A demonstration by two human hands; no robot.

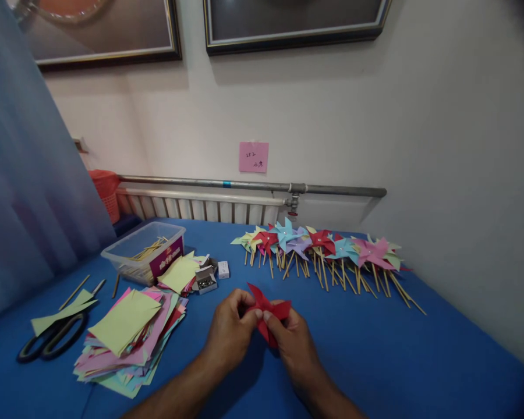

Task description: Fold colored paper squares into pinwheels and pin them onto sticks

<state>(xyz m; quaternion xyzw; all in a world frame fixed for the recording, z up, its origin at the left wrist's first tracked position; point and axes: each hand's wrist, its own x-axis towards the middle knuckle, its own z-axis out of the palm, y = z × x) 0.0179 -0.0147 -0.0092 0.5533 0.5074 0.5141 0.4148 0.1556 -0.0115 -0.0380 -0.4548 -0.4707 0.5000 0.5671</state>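
Note:
A red paper pinwheel (266,306) is held above the blue table, with its blades folded toward the middle. My left hand (233,326) pinches it from the left, and my right hand (294,337) grips it from the right. Both thumbs press close together at its centre; whether a pin sits under them is hidden. No stick shows on this pinwheel. Left of my hands lie a small open box of metal pins (206,283) and a white little box (223,269).
Finished pinwheels on sticks (323,247) lie in a row at the back right. A stack of coloured paper (131,337), scissors (55,343) and a plastic tub of sticks (144,250) occupy the left. Behind the blue table (397,361) run a pipe (340,190) and a radiator (201,201).

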